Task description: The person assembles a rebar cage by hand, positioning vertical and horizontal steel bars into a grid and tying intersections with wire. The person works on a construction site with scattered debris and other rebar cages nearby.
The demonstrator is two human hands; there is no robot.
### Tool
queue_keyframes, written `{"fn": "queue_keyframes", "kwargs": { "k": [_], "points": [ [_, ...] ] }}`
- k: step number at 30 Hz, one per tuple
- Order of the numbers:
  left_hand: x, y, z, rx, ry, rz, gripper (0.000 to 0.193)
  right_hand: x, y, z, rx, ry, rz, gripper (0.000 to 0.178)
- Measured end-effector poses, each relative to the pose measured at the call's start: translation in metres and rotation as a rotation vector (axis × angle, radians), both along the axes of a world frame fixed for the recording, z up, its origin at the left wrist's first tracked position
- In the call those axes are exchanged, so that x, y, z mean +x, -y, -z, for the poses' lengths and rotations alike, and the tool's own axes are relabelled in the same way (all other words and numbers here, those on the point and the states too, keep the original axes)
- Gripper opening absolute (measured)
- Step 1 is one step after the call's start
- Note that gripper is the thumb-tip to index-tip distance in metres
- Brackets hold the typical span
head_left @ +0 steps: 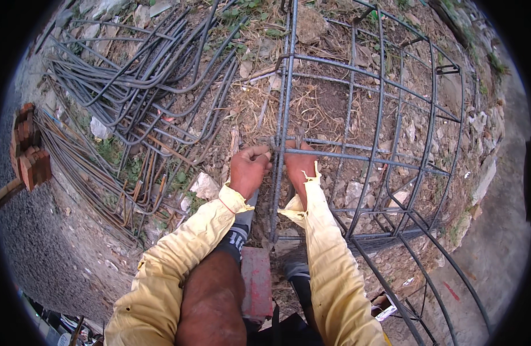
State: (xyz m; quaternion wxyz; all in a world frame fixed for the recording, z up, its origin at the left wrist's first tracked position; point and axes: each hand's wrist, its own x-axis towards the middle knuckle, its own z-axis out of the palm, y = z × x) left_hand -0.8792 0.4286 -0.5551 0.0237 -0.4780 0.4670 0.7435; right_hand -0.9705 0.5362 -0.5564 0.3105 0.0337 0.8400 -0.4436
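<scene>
A rebar cage (369,144) is laid on stony, straw-littered ground (248,98) and fills the centre and right of the view, its long bars running away from the person and its hoops curving across them. At the near left edge of the cage, where a long bar (284,115) is crossed by a hoop, both hands are brought together. The left hand (249,169) is closed in a fist just left of the bar, its fingers curled against the crossing; what is pinched inside them cannot be told. The right hand (299,167) is set just right of the same bar, knuckles up, fingers hidden behind the hoop, so its grip cannot be told. Both forearms, in yellow sleeves (329,254), are stretched forward from the lower edge, nearly parallel, with a bare knee (210,300) between them. A red brick (257,282) is seen below the hands. Left of the left hand the ground is open up to a heap of bent bars (138,86), beyond which bricks (30,155) are stacked. To the right, room is closed in by the cage bars.
</scene>
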Motion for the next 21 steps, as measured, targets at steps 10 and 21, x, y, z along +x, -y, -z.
{"fn": "queue_keyframes", "kwargs": {
  "k": [10, 21],
  "points": [
    [0.001, -0.014, 0.008, 0.036, -0.078, 0.027, 0.02, 0.001, 0.006, -0.017, 0.0, 0.035, 0.011, 0.013],
    [0.019, 0.015, 0.019, -0.464, -0.114, 0.343, 0.013, 0.005, -0.007, 0.01, -0.081, -0.017, 0.024, 0.017]
  ]
}}
